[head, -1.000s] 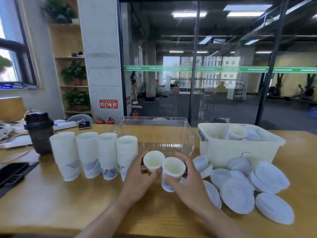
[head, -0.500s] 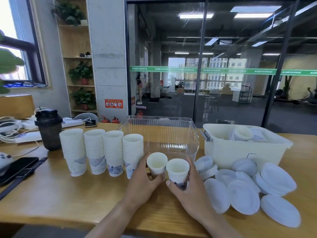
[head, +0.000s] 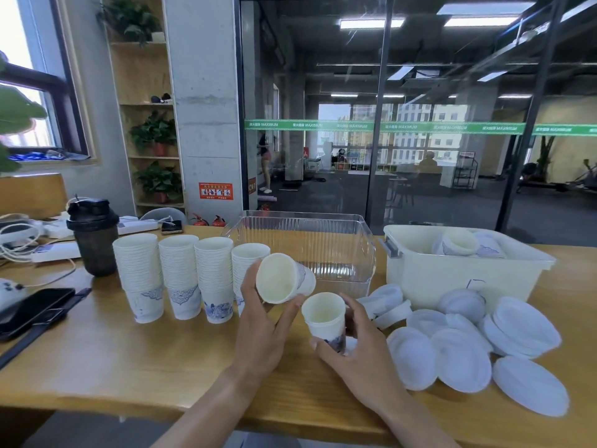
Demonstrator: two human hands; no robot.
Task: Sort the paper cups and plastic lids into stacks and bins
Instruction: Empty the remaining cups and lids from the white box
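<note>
- Since half a second back, my left hand (head: 258,331) has lifted its paper cup (head: 280,278) off the table and tipped it on its side, mouth toward me; my right hand's short cup stack (head: 324,318) has stayed upright, low over the wood
- wooden table (head: 135,360) carries everything; I see a white bin (head: 458,276) at right with a few cups lying inside; a clear ribbed bin (head: 310,250) sits behind my hands
- four tall cup stacks (head: 190,273) stand in a row at left, just beside the tilted cup
- plastic lids (head: 478,344) lie scattered and overlapping right of my right hand (head: 361,354)
- left fingers and thumb pinch the tilted cup's rim; right fingers curl round the short stack's lower wall
</note>
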